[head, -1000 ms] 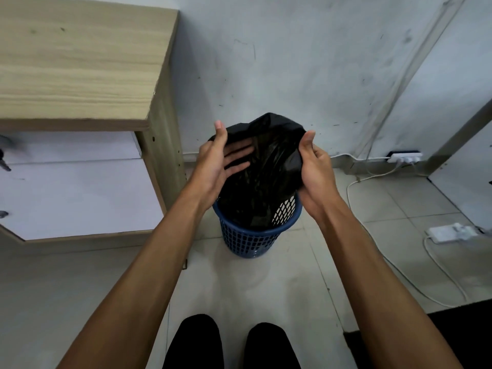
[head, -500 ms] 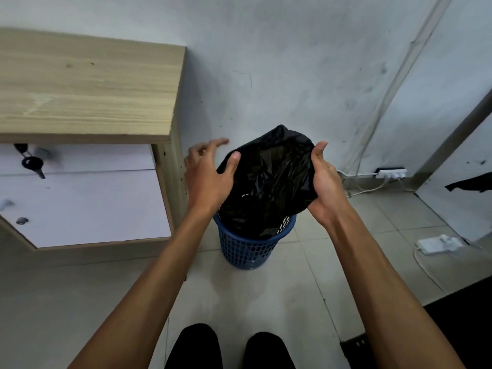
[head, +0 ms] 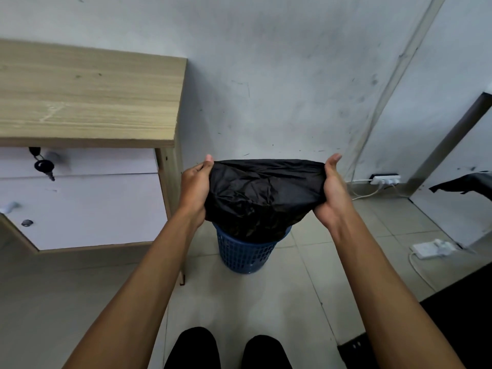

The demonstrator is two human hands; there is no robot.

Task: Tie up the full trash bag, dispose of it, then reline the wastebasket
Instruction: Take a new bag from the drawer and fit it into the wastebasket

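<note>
A black trash bag (head: 262, 197) is stretched wide between my two hands, above a blue mesh wastebasket (head: 246, 253) that stands on the tiled floor by the wall. The bag's lower end hangs down into the basket. My left hand (head: 195, 189) grips the bag's left edge, thumb up. On the other side, my right hand (head: 334, 194) grips the right edge with its thumb raised too. The basket's inside is hidden by the bag.
A wooden desk (head: 87, 99) with white drawers and a key (head: 44, 166) stands at left, close to the basket. A power strip (head: 386, 179) and cables lie by the wall at right, another adapter (head: 431, 249) on the floor. My feet (head: 226, 350) are below.
My hands have moved apart and pulled the bag's mouth wide, from a bunched shape to a broad stretched band. The left hand now grips the bag's edge.
</note>
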